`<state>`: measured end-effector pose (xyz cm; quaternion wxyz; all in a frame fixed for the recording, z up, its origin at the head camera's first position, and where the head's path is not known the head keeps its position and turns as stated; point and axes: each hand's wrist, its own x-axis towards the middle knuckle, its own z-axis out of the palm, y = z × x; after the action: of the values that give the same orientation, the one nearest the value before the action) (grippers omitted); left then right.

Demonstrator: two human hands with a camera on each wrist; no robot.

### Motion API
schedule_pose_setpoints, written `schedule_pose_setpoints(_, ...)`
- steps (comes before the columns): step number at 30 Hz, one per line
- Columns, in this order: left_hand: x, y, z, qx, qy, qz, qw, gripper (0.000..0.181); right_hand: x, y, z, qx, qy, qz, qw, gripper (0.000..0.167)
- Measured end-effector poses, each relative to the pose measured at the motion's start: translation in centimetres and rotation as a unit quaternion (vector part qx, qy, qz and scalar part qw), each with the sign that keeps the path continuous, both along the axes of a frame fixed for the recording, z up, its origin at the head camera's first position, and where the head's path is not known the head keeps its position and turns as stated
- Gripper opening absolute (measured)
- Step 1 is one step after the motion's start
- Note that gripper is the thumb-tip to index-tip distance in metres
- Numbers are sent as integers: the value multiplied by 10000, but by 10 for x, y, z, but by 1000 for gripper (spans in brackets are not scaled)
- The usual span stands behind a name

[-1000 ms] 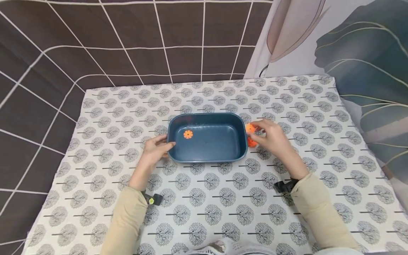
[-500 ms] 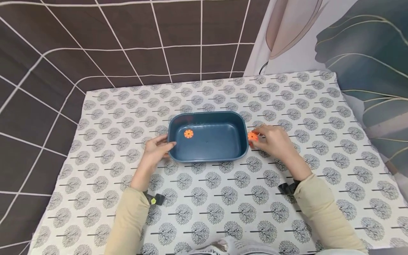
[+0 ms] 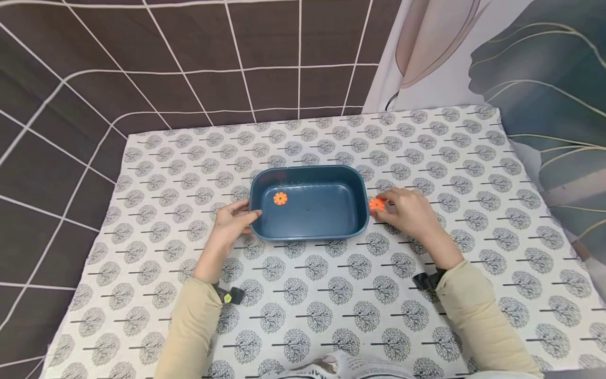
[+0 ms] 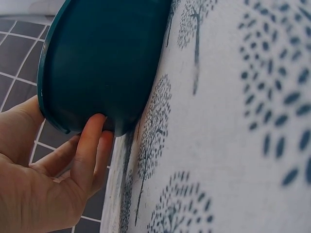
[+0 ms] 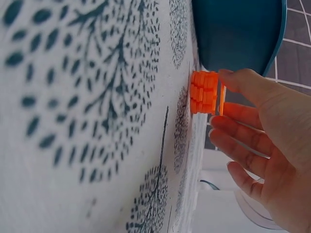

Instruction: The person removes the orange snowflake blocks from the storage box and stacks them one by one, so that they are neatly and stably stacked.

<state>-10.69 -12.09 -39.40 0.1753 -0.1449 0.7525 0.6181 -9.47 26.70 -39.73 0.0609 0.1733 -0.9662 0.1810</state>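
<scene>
A dark blue plastic bin [image 3: 307, 215] stands on the tablecloth, with one orange notched disc [image 3: 280, 198] lying inside near its left end. My left hand [image 3: 229, 223] holds the bin's left end, thumb over the rim and fingers against the outer wall. Just beyond the right end, my right hand [image 3: 408, 210] pinches an orange notched disc [image 5: 222, 96] by its edge. The right wrist view shows this disc over a short stack of similar orange discs [image 5: 203, 92], a narrow gap between them. From the head view, the held disc and fingers mostly hide the stack.
A white cloth printed with grey trees [image 3: 312, 295] covers the table. Dark tiled-pattern fabric [image 3: 189, 58] hangs behind and to the left. A patterned curtain [image 3: 544, 105] hangs at the right. Each wrist wears a small black camera mount [image 3: 428, 279].
My right hand has lowered the pinched disc towards the front, so it now lines up over the orange stack. The left hand and the bin have stayed in place.
</scene>
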Motion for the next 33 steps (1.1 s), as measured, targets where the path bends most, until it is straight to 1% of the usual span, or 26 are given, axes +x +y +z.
schedule_pose_setpoints(5,0,-1,0,-26,24,-6,10000,58,1,0,2,6,-178,-41,9998,42)
schedule_pose_setpoints(13,-1,-2,-1,44,50,10,10000,56,1,-1,1,-78,-290,-11,9995,42)
schedule_pose_setpoints(18,0,-2,-1,80,-30,13,10000,58,2,-1,1,-133,-462,-118,9988,47)
schedule_pose_setpoints(21,1,-1,-1,53,-53,-15,10000,59,3,1,2,-208,-436,-148,9987,50)
schedule_pose_setpoints(25,1,-1,0,77,-35,-7,10000,60,5,2,4,-275,-285,-127,9991,49)
schedule_pose_setpoints(30,1,-1,-1,185,-8,-14,9998,60,9,3,6,-338,-224,-183,9990,44)
schedule_pose_setpoints(33,1,-2,0,131,-22,-27,9999,60,10,4,8,-417,-115,-242,9988,40)
